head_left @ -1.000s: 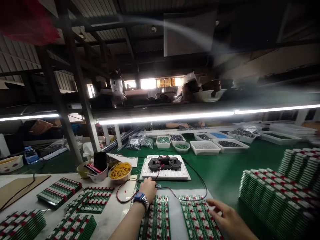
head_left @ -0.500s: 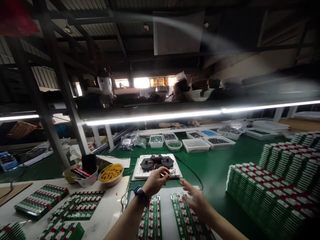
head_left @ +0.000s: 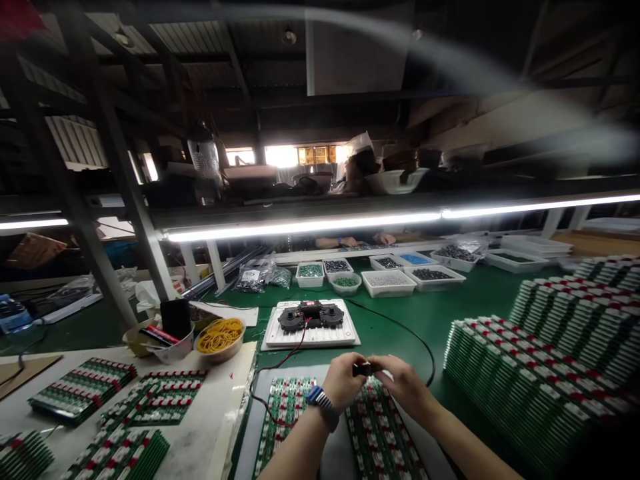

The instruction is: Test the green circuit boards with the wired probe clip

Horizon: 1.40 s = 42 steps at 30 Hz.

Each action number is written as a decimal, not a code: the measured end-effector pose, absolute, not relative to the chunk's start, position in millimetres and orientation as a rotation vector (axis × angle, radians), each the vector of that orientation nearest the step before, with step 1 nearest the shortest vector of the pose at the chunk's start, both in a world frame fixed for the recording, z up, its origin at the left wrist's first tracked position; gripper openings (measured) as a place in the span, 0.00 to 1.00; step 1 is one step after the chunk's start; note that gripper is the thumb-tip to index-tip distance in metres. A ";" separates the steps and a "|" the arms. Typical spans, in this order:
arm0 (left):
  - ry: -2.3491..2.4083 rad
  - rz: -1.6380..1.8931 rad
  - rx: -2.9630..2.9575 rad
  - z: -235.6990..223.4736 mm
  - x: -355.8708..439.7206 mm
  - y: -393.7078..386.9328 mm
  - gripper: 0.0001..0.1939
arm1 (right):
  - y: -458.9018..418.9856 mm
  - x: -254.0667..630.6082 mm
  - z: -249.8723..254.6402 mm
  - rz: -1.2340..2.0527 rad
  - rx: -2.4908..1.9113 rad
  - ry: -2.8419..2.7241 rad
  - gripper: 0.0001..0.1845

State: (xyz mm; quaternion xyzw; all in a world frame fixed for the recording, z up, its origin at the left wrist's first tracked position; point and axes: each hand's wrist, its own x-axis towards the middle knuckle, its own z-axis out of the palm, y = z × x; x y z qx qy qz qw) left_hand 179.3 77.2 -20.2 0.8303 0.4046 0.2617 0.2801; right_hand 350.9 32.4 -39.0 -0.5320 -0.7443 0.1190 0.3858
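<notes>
My left hand (head_left: 342,385), with a blue and dark watch (head_left: 320,404) on its wrist, pinches a small black piece (head_left: 363,369) that looks like a plug. From the other side my right hand (head_left: 401,381) closes its thumb and fingers on the same piece. Fingers cover much of it. Below the hands lie two green circuit board panels, the left panel (head_left: 286,404) and the right panel (head_left: 383,440), with white and red parts. Ahead of the hands, a black speaker-like unit (head_left: 311,316) rests on a white tray (head_left: 315,339), a red and black wire (head_left: 295,347) running from it.
Tall stacks of boards (head_left: 525,380) stand on the right, more boards (head_left: 83,393) on the left. Behind are several parts trays (head_left: 388,291). A bowl of yellow rubber bands (head_left: 220,337) is left of the white tray. A black cable (head_left: 400,325) curves right. Across the bench, another person's hands (head_left: 385,238) show.
My hands have come down, nearer me and to the right, and met at the small black piece. Before, they were apart near the white tray. The view has shifted slightly.
</notes>
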 end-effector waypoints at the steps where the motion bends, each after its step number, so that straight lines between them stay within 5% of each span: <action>1: 1.095 0.705 2.219 -22.9 182.3 78.2 0.17 | 34.9 354.1 -39.7 0.315 -1.362 -1.880 0.18; 42: 1.240 0.633 2.302 -50.8 191.5 96.7 0.14 | 44.3 366.6 -70.2 0.076 -1.430 -1.873 0.15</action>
